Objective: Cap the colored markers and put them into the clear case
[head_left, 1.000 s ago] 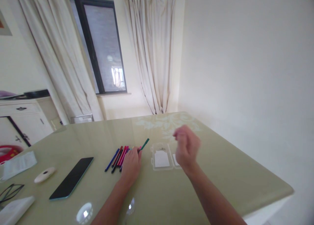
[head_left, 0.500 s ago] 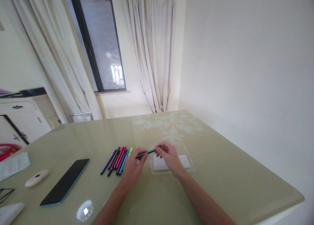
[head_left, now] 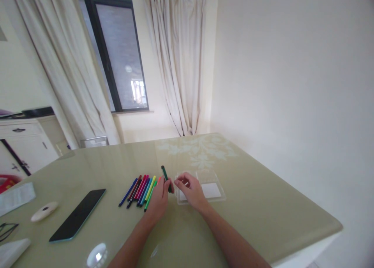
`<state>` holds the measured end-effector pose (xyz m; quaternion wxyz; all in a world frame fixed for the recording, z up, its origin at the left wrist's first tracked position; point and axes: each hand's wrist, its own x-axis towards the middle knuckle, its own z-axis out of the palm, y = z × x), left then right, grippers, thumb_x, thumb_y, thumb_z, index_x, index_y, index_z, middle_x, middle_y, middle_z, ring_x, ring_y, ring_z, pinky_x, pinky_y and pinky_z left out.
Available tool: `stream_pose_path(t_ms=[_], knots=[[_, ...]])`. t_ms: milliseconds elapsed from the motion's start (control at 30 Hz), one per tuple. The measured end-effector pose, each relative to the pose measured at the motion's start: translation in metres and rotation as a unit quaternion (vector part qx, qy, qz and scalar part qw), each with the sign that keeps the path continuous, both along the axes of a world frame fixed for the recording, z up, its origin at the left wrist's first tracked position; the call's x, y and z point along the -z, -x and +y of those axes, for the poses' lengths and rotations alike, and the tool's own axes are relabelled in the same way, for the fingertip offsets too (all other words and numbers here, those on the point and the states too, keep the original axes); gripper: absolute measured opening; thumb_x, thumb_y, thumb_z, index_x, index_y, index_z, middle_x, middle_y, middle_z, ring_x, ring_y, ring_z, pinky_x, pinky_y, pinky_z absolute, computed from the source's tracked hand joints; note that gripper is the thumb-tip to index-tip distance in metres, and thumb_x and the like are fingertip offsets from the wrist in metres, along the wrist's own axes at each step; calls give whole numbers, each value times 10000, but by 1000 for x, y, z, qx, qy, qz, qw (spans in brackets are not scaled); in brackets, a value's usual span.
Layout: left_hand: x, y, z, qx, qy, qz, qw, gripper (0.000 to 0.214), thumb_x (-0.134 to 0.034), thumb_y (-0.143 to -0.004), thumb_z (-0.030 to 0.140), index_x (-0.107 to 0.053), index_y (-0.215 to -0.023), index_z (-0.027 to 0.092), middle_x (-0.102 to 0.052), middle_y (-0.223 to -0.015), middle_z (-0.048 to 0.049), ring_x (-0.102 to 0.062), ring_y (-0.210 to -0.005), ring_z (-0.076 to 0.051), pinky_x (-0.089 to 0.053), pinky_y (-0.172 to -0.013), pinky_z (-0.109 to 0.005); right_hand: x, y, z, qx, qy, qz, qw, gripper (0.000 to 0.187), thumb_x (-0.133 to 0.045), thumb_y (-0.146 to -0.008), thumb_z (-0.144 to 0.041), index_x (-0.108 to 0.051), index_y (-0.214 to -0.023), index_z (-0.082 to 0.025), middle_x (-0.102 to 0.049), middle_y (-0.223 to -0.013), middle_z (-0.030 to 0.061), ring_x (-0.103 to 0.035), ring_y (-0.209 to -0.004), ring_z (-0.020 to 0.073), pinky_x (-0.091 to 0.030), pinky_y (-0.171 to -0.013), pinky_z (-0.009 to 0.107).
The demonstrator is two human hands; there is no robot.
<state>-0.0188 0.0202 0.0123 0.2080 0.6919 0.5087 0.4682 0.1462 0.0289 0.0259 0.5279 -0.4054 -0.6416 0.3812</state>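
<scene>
Head-camera footage looks down over a glossy pale-green tabletop (head_left: 263, 205) with a faint white floral print near its far edge, set in the corner of a room with cream curtains (head_left: 181, 65) and a dark-framed window (head_left: 117, 53). The person's left hand (head_left: 159, 199) rests low over the table and pinches a slim dark-green felt-tip pen (head_left: 165, 176) between thumb and fingers, so that the pen stands tilted, its capped end pointing up and away from the person. Just to the left of that hand lies a loose row of coloured felt-tip pens (head_left: 140, 188), blue, red, pink, yellow and green among them, lying side by side and slanting toward the window. The right hand (head_left: 191, 190) sits just beside the left one, fingers curled downward with the fingertips at the near left corner of a shallow clear plastic case (head_left: 214, 190) that lies flat on the table and shows a white insert; whether those fingers grasp anything cannot be told, since they are curled away from the camera. Farther left on the table lie a black smartphone (head_left: 77, 215) face up, a small white oval object (head_left: 43, 211), a folded white paper (head_left: 16, 197) and, at the frame's edge, dark-rimmed spectacles (head_left: 6, 231). A white cabinet (head_left: 26, 143) stands beyond the table on the left.
</scene>
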Motion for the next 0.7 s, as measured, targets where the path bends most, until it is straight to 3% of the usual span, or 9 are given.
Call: stream_pose_path(t_ms=[100, 333, 500, 700], knots=[[4, 3, 0, 20, -13, 73, 997, 347, -368, -1023, 436, -618, -911, 223, -704, -898, -71, -665, -845, -244, -523, -796, -378, 1, -1, 2, -26, -3, 43, 999, 300, -665, -913, -500, -698, -982, -209, -681, -860, 14, -587, -702, 142, -447, -628, 255], [4, 11, 2, 38, -35, 182, 982, 298, -363, -1051, 348, -638, -1044, 233, -713, -1003, -64, -667, -905, -229, -514, -824, -351, 6, -2, 7, -74, 13, 101, 992, 320, -657, -915, -498, -692, -1026, -200, -654, -768, 0, -556, -614, 129, -441, -583, 260], [5, 7, 3, 2, -40, 282, 959, 312, -314, -1061, 240, -615, -1131, 200, -710, -1133, -105, -670, -1032, -237, -510, -863, -345, 10, -1, 11, -58, 19, 131, 989, 304, -674, -901, -485, -667, -979, -191, -668, -743, 0, -565, -592, 127, -423, -561, 254], [0, 6, 0, -28, -15, 320, 947, 283, -344, -1071, 259, -620, -1132, 234, -745, -1085, -79, -708, -955, -233, -478, -722, -292, 11, -2, 14, -51, 19, 125, 991, 283, -665, -900, -465, -678, -963, -190, -680, -745, 1, -565, -584, 126, -415, -559, 256]])
